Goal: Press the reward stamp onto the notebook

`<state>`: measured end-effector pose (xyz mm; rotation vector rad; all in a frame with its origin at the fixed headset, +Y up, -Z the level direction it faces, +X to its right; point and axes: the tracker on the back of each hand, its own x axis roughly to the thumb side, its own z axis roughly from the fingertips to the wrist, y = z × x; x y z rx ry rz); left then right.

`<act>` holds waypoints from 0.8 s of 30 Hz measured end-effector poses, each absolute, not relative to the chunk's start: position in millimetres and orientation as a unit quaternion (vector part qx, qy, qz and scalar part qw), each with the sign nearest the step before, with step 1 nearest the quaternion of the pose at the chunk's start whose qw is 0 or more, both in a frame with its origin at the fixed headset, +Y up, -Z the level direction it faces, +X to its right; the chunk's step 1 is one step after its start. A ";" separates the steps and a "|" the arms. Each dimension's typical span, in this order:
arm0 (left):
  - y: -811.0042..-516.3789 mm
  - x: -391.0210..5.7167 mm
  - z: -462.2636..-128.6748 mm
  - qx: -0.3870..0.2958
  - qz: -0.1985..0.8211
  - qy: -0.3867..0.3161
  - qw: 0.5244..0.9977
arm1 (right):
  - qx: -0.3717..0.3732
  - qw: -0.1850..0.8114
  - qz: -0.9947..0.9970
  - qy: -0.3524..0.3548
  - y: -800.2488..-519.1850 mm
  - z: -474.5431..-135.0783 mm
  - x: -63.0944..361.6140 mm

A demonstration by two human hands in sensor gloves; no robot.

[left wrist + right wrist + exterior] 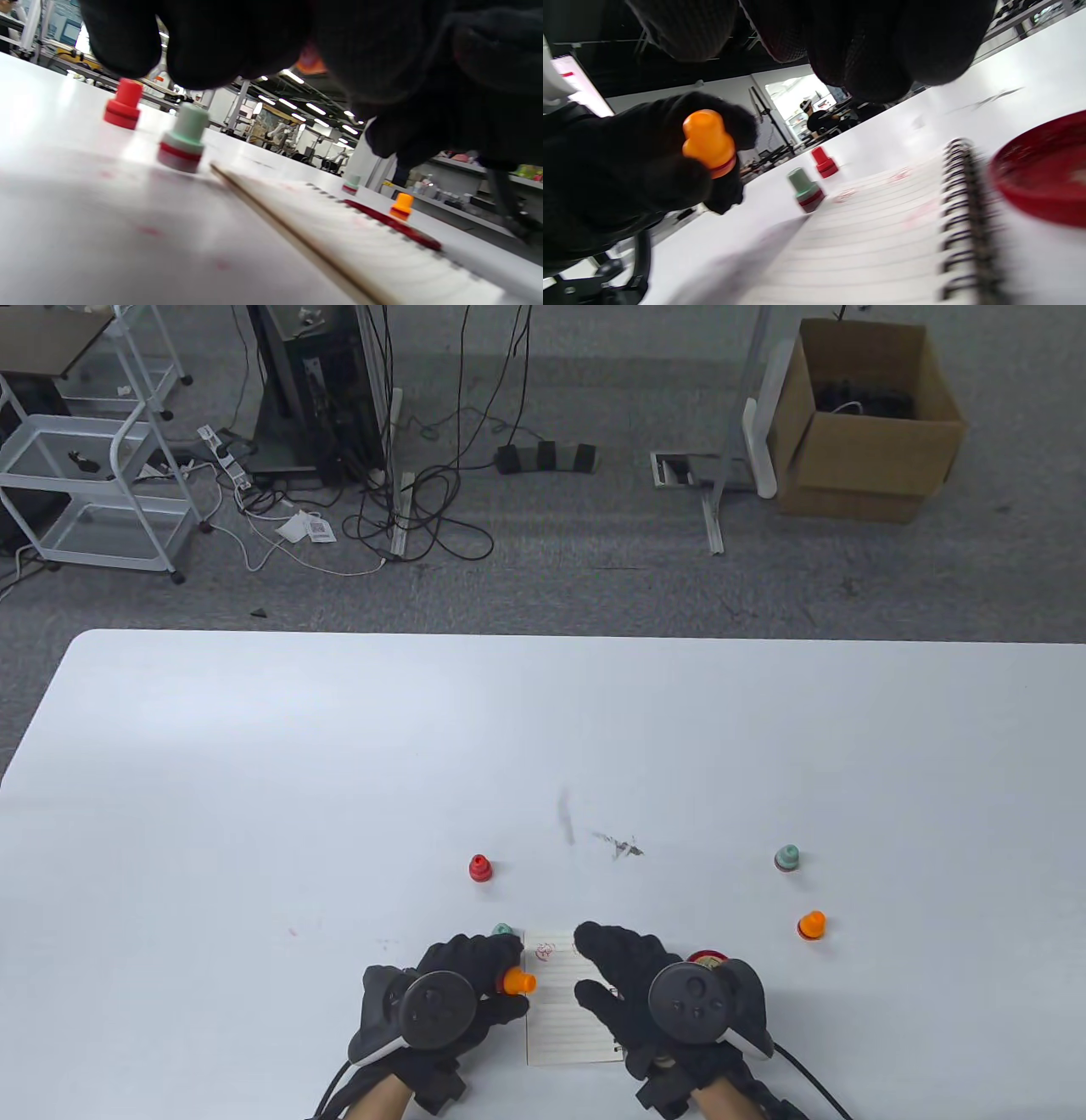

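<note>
The left hand grips a little orange stamp just left of the notebook. The stamp looks light, hard and smooth, best pinched by its knob. The right hand rests on the page, fingers loose.
</note>
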<state>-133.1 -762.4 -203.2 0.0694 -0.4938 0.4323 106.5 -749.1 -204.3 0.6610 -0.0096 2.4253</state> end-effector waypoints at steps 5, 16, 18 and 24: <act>-762.8 -121.7 -195.3 0.047 0.193 -0.263 0.944 | 0.271 0.345 0.899 0.007 -752.7 -197.3 83.8; -764.9 -122.9 -194.0 0.040 0.239 -0.277 0.930 | 0.260 0.396 0.880 -0.026 -754.4 -200.6 87.4; -766.5 -122.3 -194.6 0.034 0.237 -0.280 0.930 | 0.261 0.396 0.880 -0.023 -755.1 -201.0 87.9; -767.4 -123.0 -194.1 0.034 0.244 -0.280 0.928 | 0.267 0.382 0.884 -0.034 -754.7 -200.5 88.6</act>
